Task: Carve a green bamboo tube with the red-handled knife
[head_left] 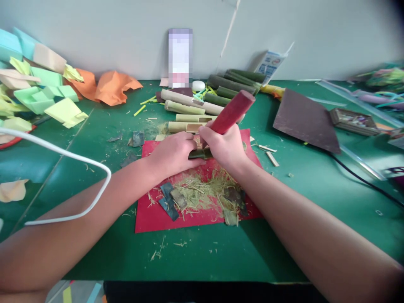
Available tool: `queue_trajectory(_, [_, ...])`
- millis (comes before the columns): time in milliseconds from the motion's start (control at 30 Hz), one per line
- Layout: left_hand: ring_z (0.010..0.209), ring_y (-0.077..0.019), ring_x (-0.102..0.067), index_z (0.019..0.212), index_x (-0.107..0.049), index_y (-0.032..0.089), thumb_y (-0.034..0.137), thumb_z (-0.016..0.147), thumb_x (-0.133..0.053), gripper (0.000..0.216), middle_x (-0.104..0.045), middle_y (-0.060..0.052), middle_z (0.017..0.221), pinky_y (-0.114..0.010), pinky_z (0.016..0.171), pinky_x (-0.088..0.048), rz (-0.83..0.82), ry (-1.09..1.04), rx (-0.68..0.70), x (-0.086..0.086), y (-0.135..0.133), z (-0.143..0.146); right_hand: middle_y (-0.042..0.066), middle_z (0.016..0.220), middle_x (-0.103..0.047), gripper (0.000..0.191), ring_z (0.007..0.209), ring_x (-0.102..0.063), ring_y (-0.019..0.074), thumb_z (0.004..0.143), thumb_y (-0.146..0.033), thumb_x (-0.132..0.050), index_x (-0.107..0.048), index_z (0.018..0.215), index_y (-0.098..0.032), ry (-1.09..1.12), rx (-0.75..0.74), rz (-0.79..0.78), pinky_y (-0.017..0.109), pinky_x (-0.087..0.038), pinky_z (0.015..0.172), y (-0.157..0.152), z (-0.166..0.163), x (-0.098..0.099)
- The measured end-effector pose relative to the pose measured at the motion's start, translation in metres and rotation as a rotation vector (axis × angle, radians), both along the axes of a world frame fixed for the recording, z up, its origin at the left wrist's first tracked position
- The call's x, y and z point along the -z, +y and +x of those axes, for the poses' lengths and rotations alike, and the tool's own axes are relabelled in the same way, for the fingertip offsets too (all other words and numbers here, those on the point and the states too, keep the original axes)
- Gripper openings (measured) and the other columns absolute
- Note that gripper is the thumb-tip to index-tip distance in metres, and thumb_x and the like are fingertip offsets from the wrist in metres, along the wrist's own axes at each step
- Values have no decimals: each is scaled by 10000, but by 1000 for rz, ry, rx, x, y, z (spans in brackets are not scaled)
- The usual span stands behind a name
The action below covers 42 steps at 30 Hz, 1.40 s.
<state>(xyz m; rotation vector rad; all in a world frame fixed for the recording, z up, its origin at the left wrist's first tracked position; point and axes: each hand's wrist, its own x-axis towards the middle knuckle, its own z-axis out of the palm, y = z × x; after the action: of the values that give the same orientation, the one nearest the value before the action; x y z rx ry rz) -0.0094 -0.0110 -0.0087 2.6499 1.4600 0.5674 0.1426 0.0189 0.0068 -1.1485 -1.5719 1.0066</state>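
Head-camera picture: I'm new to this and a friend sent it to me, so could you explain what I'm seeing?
There is no machine here, only one person's bare hands. The camera sits on that person's head and looks forward and down, so you see roughly what they see.

The left hand holds a green bamboo piece over a red sheet. The right hand grips a thick red handle; its lower end is hard to make out.

Shavings and dark scraps lie on the sheet. Around it, the green table carries bamboo tubes behind, coloured paper at the left and a brown board at the right.
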Motion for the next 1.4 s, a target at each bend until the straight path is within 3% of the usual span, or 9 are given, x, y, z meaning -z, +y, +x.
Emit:
queue_trajectory(400, [993,-298,-676,1053,-725,120,393,820,-743,359,-714,-142,1026,-436,877,-554,10,18,-12,1,0,2,-32,538,-432,239,544,-395,96,714,-166,-566,-429,525,-214,-51,18,22,265,-322,489,1,-2,1])
queue_trajectory(700, [1019,-258,-677,1036,-721,169,336,857,-699,245,-716,-95,1084,-387,888,-548,-8,-57,103,1,5,-3,-29,505,-409,273,516,-361,93,690,-137,-543,-367,501,-226,-21,-47,-17,265,-293,458,-3,-1,0])
queue_trajectory(933, [975,-278,-673,1006,-715,135,360,805,-750,304,-705,-123,1019,-405,852,-553,25,-2,24,2,2,0,-20,553,-471,249,565,-437,111,737,-177,-567,-416,544,-224,2,23,22,282,-376,524,-2,1,1])
queue_trajectory(1400, [1004,-292,-677,1034,-718,117,347,809,-750,323,-715,-133,1066,-420,879,-554,20,-3,35,0,1,1,-21,544,-434,268,551,-403,103,735,-155,-563,-406,529,-222,-63,23,22,281,-335,491,1,0,2])
